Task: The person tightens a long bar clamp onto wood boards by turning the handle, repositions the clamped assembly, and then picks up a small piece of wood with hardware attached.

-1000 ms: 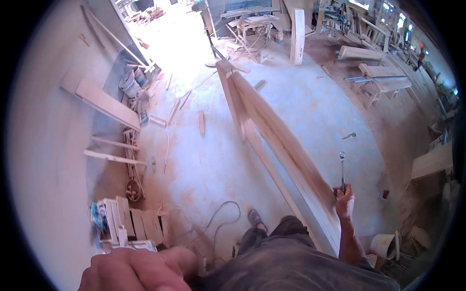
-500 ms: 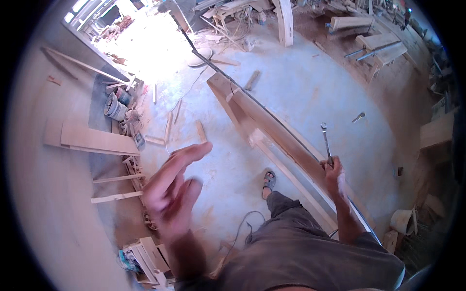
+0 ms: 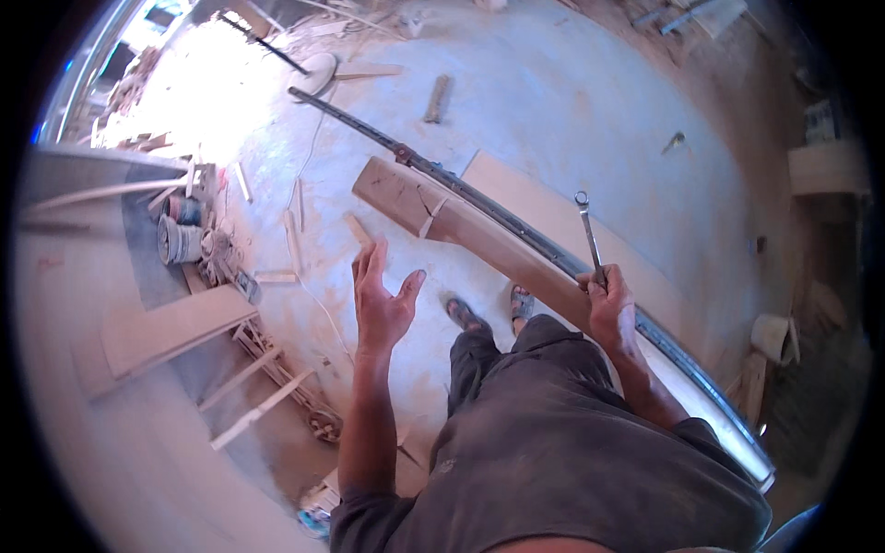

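My right hand (image 3: 609, 300) is closed round the lower end of a metal wrench (image 3: 588, 227), its ring end pointing up and away from me. That hand is over a long wooden workpiece (image 3: 489, 241) with a long dark metal bar clamp (image 3: 516, 223) lying along it. My left hand (image 3: 383, 300) is raised over the floor, fingers apart and holding nothing. It is nearest the left end of the workpiece, without touching it. What the wrench's handle end looks like is hidden in my fist.
A wide pale board (image 3: 572, 226) lies beyond the clamp. Along the left wall are buckets (image 3: 180, 241), a leaning panel (image 3: 180, 327) and wood strips. A short wood block (image 3: 437, 99) and a round disc (image 3: 316, 74) lie farther off. A white bucket (image 3: 772, 338) stands at the right.
My view has turned and tilted down. My left hand has moved from a blurred, half-curled pose to a spread one. The wrench stays in my right hand.
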`<state>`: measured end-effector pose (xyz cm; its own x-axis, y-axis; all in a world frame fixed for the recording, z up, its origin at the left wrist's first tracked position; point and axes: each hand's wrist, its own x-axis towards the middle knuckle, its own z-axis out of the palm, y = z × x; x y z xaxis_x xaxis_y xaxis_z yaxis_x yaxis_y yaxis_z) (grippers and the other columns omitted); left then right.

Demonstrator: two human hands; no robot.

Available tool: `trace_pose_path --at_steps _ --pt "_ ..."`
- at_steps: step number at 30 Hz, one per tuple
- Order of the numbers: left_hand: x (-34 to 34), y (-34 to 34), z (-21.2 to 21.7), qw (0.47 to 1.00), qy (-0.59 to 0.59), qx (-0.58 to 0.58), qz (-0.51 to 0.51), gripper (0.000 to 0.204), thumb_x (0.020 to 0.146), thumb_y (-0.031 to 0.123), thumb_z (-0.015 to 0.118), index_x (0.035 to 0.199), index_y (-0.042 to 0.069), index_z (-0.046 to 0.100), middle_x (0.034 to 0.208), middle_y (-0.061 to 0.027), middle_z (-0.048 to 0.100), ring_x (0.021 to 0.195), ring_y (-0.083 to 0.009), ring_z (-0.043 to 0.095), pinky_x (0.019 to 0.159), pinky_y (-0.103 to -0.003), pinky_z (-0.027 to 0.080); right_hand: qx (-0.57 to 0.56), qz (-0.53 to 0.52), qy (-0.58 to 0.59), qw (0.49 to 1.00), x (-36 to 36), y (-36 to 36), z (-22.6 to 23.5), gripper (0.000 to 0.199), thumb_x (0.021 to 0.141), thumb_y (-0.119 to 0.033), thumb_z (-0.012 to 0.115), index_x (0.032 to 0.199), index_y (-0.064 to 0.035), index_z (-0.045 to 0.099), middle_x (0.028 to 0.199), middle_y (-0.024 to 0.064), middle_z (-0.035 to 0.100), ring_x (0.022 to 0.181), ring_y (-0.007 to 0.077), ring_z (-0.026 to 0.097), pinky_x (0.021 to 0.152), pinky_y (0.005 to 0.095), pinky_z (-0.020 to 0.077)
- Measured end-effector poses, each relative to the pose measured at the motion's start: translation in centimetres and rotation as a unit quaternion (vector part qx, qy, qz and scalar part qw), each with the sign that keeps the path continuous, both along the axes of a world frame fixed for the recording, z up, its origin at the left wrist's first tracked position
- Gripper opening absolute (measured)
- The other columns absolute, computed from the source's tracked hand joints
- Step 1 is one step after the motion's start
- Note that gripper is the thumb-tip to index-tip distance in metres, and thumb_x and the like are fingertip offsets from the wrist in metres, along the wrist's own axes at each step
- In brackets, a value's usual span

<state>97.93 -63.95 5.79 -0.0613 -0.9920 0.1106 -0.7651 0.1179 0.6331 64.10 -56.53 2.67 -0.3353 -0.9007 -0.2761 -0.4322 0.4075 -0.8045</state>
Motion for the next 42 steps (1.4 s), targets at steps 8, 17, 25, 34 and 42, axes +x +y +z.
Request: trace_pose_path --at_steps 8,17,25,34,42 --pt "0.6 -13.6 0.2 0.942 -0.114 -0.04 -0.313 0.073 0.069 0.027 0.086 0.129 -0.003 0.057 0.142 -0.0194 0.051 0.136 -0.0381 0.041 0.117 -0.054 0.024 -0.027 -0.161 0.109 0.981 2.6 -0.3 -1.4 0.011 0.097 -0.005 0.05 0.105 -0.0021 0.057 0.096 0.0163 0.071 0.09 0.0337 0.07 0.084 0.0419 0.0522" --pt "-1.4 -21.6 0.7 0.782 -0.075 0.104 -0.61 0.074 0.054 0.028 0.089 0.117 0.001 0.062 0.126 -0.0193 0.059 0.115 -0.0378 0.057 0.099 -0.051 0.043 0.019 -0.296 0.257 0.92 4.8 -0.8 -2.3 0.016 0.096 -0.005 0.045 0.104 -0.0045 0.058 0.088 0.0128 0.069 0.079 0.0284 0.069 0.074 0.039 0.0536" --pt "-2.0 -23.0 -1.3 0.725 -0.065 0.085 -0.68 0.05 0.065 0.016 0.081 0.112 0.008 0.067 0.13 -0.0225 0.059 0.12 -0.0378 0.057 0.098 -0.047 0.046 0.045 -0.303 0.273 0.912 5.4 -1.7 -2.1 0.014 0.098 -0.008 0.048 0.105 -0.0014 0.057 0.086 0.0127 0.07 0.076 0.0252 0.07 0.073 0.0373 0.0545" --pt "-1.4 -23.0 -1.6 0.722 -0.021 0.05 -0.69 0.031 0.071 0.014 0.073 0.102 0.016 0.073 0.129 -0.0166 0.061 0.117 -0.0368 0.059 0.099 -0.048 0.048 0.054 -0.321 0.261 0.909 5.3 -1.1 -2.4 0.011 0.101 -0.011 0.051 0.102 -0.0022 0.058 0.085 0.0072 0.069 0.075 0.0155 0.066 0.074 0.0312 0.0536" --pt "-1.6 -22.9 -1.4 0.72 -0.028 0.055 -0.691 0.031 0.078 0.016 0.068 0.108 0.015 0.071 0.127 -0.0159 0.061 0.115 -0.035 0.059 0.099 -0.048 0.048 0.051 -0.337 0.272 0.9 5.4 -1.4 -2.2 0.01 0.098 -0.007 0.05 0.101 -0.0021 0.057 0.08 0.0095 0.068 0.07 0.0198 0.066 0.068 0.0339 0.053"
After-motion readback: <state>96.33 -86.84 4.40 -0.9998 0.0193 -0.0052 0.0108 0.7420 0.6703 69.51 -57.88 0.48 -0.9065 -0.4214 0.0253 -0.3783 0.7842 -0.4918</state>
